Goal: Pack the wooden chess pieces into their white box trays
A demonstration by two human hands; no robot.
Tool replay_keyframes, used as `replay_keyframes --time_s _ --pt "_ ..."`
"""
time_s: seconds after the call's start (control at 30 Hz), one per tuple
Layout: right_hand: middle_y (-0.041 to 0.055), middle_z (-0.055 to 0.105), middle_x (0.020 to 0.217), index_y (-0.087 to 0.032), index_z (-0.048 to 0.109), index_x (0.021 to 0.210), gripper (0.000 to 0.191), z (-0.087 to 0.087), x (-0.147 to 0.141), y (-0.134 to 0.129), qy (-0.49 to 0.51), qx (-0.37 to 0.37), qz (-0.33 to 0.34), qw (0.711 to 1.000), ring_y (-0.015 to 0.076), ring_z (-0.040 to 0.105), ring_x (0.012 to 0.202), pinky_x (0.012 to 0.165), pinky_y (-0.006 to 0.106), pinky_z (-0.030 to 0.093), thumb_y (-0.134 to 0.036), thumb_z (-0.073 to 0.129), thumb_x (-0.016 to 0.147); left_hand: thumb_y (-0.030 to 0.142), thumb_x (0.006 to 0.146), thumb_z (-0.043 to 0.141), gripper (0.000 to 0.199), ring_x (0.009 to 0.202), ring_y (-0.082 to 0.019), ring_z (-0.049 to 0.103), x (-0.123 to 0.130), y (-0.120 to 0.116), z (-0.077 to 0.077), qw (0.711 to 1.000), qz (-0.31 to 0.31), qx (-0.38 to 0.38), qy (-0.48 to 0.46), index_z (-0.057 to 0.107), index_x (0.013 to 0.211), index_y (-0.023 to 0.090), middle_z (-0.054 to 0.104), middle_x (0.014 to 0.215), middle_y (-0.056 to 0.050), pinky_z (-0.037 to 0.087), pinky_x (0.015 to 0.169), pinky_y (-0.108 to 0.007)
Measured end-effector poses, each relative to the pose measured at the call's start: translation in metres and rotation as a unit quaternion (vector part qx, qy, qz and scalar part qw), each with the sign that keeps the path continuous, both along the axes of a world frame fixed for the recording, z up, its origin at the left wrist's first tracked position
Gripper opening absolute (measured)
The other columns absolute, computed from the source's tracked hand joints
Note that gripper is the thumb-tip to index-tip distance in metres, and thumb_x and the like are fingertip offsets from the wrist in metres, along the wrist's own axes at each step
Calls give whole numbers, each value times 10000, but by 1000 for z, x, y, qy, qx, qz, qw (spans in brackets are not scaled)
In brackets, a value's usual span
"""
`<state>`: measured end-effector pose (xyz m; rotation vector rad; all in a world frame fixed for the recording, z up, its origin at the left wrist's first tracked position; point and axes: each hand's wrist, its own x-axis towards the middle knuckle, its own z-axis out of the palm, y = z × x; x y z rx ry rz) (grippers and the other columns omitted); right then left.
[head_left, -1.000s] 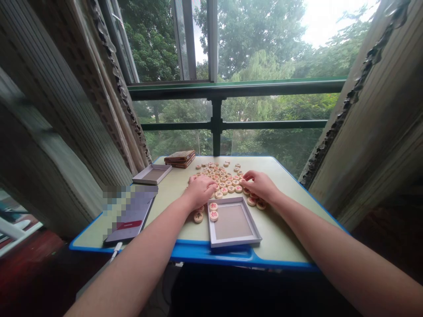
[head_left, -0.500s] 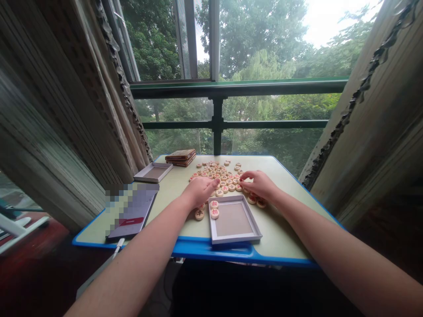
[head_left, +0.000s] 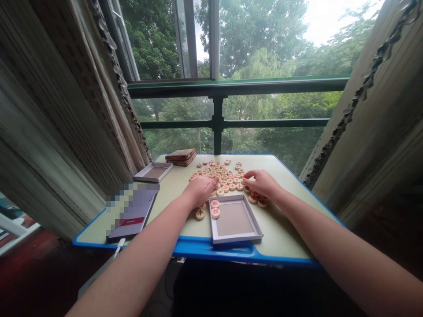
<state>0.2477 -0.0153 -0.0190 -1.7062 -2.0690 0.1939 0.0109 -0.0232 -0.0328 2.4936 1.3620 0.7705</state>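
Round wooden Chinese chess pieces (head_left: 226,188) with red and black characters lie in a loose cluster at the middle of the table. My left hand (head_left: 200,190) rests palm down over the cluster's left side, its fingers curled and thumb drawn in; whatever they hold is hidden. At the right side, my right hand (head_left: 261,182) has bent fingers, with a small gap between thumb and forefinger beside the pieces. No piece shows clearly in it. Nearer me lies a shallow open box (head_left: 236,220), with two red-marked pieces (head_left: 215,208) stacked along its left wall.
A second shallow tray (head_left: 153,172) sits at the table's back left, beside a brown folded stack (head_left: 180,157). A partly pixelated flat tablet or laptop (head_left: 135,213) lies on the left with a white cable plug (head_left: 119,243). The light table (head_left: 291,237) has a blue rim.
My right hand has drawn back slightly to the right from the cluster's edge. My left hand stays almost in place, and the two pieces in the box are unchanged.
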Motion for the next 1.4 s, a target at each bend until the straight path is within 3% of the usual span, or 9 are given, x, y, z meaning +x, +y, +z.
replay_keyframes --time_s 0.1,0.27,0.5,0.6,0.7,0.9,1.07,1.27,1.4 --pt "44 689 926 -203 704 838 203 4 -4 -5 -22 34 63 997 213 570 920 783 285 428 -330 576 744 486 917 190 605 995 -193 607 0 -1 2 999 25 9 -37 706 819 185 707 942 -66 430 909 -301" --pt "27 681 869 -218 693 762 141 6 -9 -11 -63 14 129 990 213 547 875 756 298 428 -312 593 731 498 912 192 613 943 -196 619 -5 -1 7 986 90 48 -128 695 797 167 707 938 -80 446 858 -293" --pt "55 669 929 -208 707 834 185 1 -11 -10 -30 39 145 988 220 539 916 811 337 425 -283 547 780 601 869 180 709 634 -207 622 -16 -1 16 962 208 -23 -174 723 797 150 630 531 -51 443 641 -308" --pt "72 673 990 -197 714 903 259 0 -14 -11 15 41 204 978 230 535 974 887 378 398 -298 486 837 601 869 150 729 635 -206 620 -20 2 17 959 228 -46 -160 721 841 148 646 575 -58 438 633 -306" --pt "63 674 1051 -188 709 960 323 0 -17 -13 57 17 241 969 227 517 1039 961 396 345 -302 417 879 587 872 177 699 763 -222 634 -19 6 13 973 196 -56 -109 717 847 144 696 723 -89 451 703 -312" --pt "50 674 1064 -207 721 926 244 7 -20 -25 23 -13 307 951 231 488 1059 976 393 322 -330 546 808 504 889 240 587 1112 -208 545 -9 7 1 998 20 -33 -44 728 876 179 693 1033 -66 375 977 -314" --pt "54 684 1000 -200 727 809 158 6 -23 -27 10 6 311 950 212 511 988 957 386 331 -232 581 757 479 886 280 531 1201 -198 486 -11 4 1 999 -1 -45 -25 732 882 200 694 1049 -44 344 1016 -313" --pt "52 681 967 -200 723 783 161 3 -22 -24 8 14 308 951 210 518 980 939 382 352 -169 576 726 460 901 267 536 819 -199 633 -22 6 11 985 153 1 -80 701 946 148 705 808 -89 455 752 -291" --pt "59 675 942 -202 723 752 120 -1 -25 -24 3 48 303 952 211 515 950 915 383 370 -230 607 754 291 870 383 346 821 -194 623 -29 14 8 970 220 -7 -99 686 974 160 703 864 -86 451 727 -283"
